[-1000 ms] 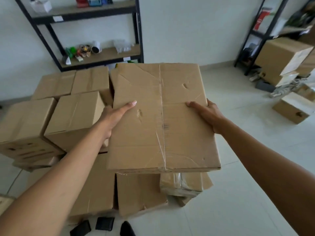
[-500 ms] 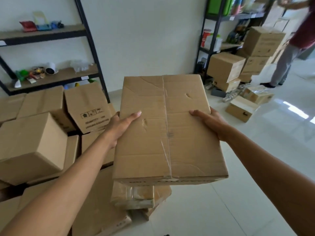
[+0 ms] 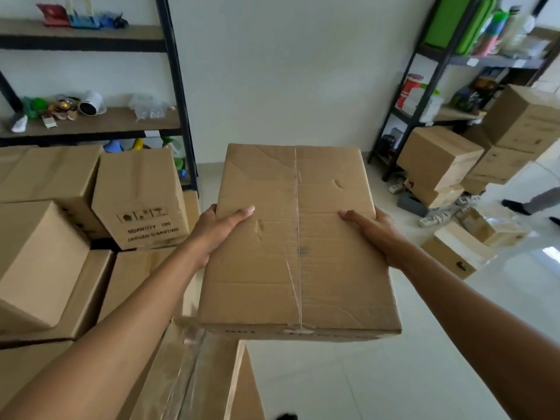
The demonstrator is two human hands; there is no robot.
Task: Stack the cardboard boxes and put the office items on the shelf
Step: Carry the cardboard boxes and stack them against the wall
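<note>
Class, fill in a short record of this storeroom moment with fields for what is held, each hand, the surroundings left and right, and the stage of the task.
Held item: taped brown cardboard box, dented on top, carried in the air
Left hand: grips the box's left edge, thumb on top
Right hand: grips the right edge, thumb on top
Left side: pile of brown cardboard boxes before a black metal shelf with small items
Right side: stacked brown boxes by a second black shelf
Stage: box in hand, not yet set down
</note>
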